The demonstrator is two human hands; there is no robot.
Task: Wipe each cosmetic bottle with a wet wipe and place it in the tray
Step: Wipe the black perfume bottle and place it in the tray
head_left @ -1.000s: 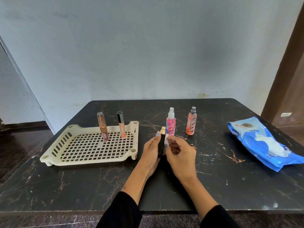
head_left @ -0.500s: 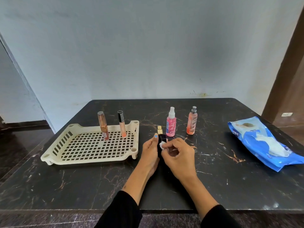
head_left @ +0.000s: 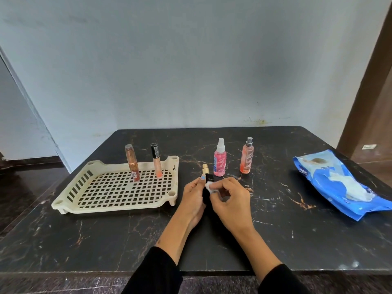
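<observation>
Two slim tubes standing upright in the cream plastic lattice tray [head_left: 63, 200]: a copper-capped rose tube [head_left: 132, 163] and a black-capped peach tube [head_left: 156, 159], both near the far rim. Judged done, so roughly two of five.

Third item in hand, just right of the tray: a small black bottle with a gold cap [head_left: 206, 177], held above the surface. Left hand [head_left: 194, 195] curled round the bottle body, thumb with a blue nail up near the cap. Right hand [head_left: 230, 197] pinching a small wad of white wet wipe [head_left: 210, 185] against the bottle's side, fingers bent. Wiping apparently under way; placing in the tray not yet done.

Left to do, by the look of it: a pink spray bottle with a white nozzle [head_left: 220, 159] and an orange-pink spray bottle with a silver nozzle [head_left: 247, 155], upright beyond the hands, apart from each other and outside the tray.

Black marble-patterned surface [head_left: 106, 240] with orange and white veining. Blue wet-wipe pack [head_left: 339, 183] lying flat well to the right. Pale grey-blue wall behind, scuffed near the surface edge; brown door frame at far right; dark floor at left.
</observation>
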